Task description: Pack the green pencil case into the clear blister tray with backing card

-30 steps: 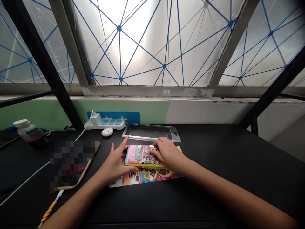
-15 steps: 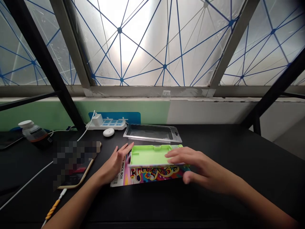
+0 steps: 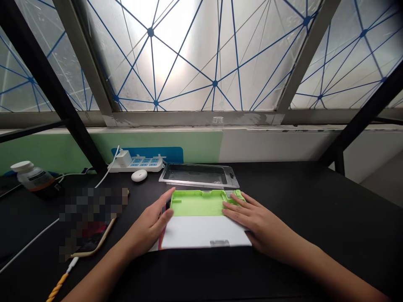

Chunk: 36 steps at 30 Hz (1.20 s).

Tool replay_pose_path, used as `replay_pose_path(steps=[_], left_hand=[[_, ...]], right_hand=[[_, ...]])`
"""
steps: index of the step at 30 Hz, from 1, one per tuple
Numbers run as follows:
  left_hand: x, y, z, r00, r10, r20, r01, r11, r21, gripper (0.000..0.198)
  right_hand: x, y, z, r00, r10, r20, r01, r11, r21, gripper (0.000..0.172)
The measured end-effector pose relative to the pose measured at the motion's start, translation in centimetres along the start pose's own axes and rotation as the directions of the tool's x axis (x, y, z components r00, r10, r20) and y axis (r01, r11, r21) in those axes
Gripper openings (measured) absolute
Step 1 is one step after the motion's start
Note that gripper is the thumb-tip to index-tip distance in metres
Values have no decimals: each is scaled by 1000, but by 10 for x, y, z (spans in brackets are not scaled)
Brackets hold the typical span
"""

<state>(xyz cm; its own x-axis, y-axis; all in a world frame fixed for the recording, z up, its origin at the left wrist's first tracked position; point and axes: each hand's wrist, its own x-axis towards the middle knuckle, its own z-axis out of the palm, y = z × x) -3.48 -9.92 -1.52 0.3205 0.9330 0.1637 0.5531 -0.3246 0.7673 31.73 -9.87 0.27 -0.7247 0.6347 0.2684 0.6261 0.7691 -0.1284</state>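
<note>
The green box [image 3: 197, 203] lies open on the black table [image 3: 315, 209], and its white lid [image 3: 201, 230] is spread flat just in front of it, toward the person. Near the front edge of this lid there is a small greyish strip [image 3: 219, 243]. At the left side of the green box, the left hand [image 3: 154, 222] has thumb and forefinger well parted, with their tips at the box's left edge; how firmly they press, I cannot tell. At the right end of the green box, the right hand [image 3: 252, 218] lies with its fingers a little spread, the fingertips over the inner part, while its thumb is partly hidden. A colourful card [image 3: 161, 241] shows from under the box at its left. Just behind the green box is a clear plastic tray [image 3: 200, 175]; farther behind, to the left, are a white round case [image 3: 139, 175] and a power strip [image 3: 146, 163]. Well to the left of the box lies a flat device [image 3: 94, 241] with a tan edge, and beyond it a bottle [image 3: 36, 179].
</note>
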Motion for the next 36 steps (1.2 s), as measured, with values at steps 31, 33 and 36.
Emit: replay_pose_path(steps=[31,33,36], left_hand=[[117,-3,-5,991,17,-136,53,867,495,75],[115,-12,4,994,24,-107,48,778,626,69],[102,-7,9,994,73,-86,16,664,747,64]], right_hand=[[124,65,22,998,38,-53,-40,998,-41,56],[121,59,33,998,60,8,-59,991,-123,63],[110,38,40,993,114,23,-104,963,-249,73]])
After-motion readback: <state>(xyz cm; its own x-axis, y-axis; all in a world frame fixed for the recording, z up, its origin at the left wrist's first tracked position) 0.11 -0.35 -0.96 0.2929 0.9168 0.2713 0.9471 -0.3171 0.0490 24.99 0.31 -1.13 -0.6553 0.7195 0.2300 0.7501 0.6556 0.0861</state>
